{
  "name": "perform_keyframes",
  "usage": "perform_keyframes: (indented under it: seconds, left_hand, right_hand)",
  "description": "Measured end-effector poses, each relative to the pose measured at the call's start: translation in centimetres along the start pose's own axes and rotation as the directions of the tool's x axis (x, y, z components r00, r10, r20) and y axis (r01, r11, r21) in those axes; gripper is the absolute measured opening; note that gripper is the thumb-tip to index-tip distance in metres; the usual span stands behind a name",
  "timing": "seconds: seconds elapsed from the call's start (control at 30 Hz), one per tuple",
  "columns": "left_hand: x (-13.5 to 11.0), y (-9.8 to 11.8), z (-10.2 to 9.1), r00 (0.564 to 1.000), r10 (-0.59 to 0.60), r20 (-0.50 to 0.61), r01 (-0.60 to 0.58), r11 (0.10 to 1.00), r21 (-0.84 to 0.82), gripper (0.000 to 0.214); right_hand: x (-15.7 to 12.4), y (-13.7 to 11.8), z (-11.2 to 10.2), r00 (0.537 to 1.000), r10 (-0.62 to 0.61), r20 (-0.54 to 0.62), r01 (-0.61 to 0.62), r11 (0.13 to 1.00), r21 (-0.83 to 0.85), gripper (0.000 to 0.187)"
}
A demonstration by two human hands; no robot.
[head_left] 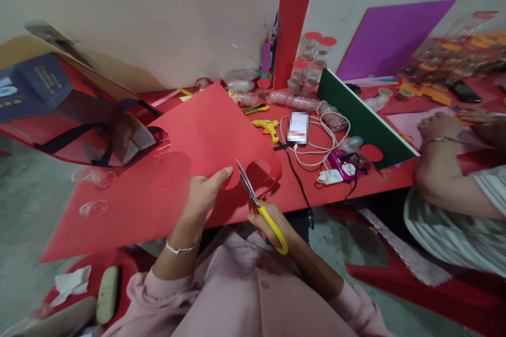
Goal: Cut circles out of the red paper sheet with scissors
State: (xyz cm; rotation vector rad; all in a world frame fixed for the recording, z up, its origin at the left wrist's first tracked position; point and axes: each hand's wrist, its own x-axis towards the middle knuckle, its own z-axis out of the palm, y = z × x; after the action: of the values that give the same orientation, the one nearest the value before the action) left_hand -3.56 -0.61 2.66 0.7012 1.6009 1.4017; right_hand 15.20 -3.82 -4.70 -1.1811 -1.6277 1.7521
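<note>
My left hand (205, 192) pinches the near edge of a large red paper sheet (205, 131) and holds it up over the table. Yellow-handled scissors (256, 205) are gripped in my right hand (272, 224), their blades open and pointing up into a curved cut in the sheet. A rounded flap of red paper (261, 171) curls beside the blades. Both my sleeves are pink, and a bangle sits on my left wrist.
The red table (343, 189) carries a yellow glue gun (268, 127), a phone (298, 127) with white cables, clear plastic jars (312, 58), a green board (363, 118) and purple sheet (391, 37). Another person's arm (443, 168) works at right. A red bag (79, 116) lies left.
</note>
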Motion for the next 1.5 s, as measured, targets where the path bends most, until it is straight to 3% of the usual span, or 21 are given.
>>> perform_keyframes:
  seconds: [0.3,0.4,0.7,0.93,1.27,1.5]
  left_hand:
    - [-0.5,2.1,0.3,0.998,-0.066,0.000,0.066,0.997,0.031,0.008]
    - [-0.4,1.5,0.1,0.997,-0.074,0.031,0.072,0.997,0.034,0.012]
    - [0.1,-2.4,-0.4,0.990,-0.135,0.046,0.128,0.984,0.121,0.057]
    - [0.6,-3.6,-0.6,0.991,-0.117,0.059,0.107,0.984,0.142,0.062]
    - [0.3,-2.6,-0.6,0.992,-0.102,0.074,0.087,0.978,0.188,0.062]
    - [0.8,-3.1,-1.1,0.990,-0.131,0.059,0.115,0.970,0.216,0.062]
  right_hand:
    - [-0.3,-0.6,-0.1,1.000,-0.006,0.009,0.007,1.000,-0.021,0.032]
    - [-0.2,-0.6,0.2,1.000,-0.006,-0.014,0.006,1.000,0.015,0.025]
    - [0.6,-0.9,0.4,1.000,-0.001,-0.025,0.000,1.000,-0.018,0.011]
    - [0.8,-0.7,0.5,1.000,0.006,-0.008,-0.006,1.000,-0.028,0.008]
    - [1.0,0.7,0.3,1.000,-0.019,0.014,0.019,0.999,-0.031,0.018]
    - [1.1,1.2,0.5,1.000,-0.005,-0.010,0.004,1.000,-0.024,0.016]
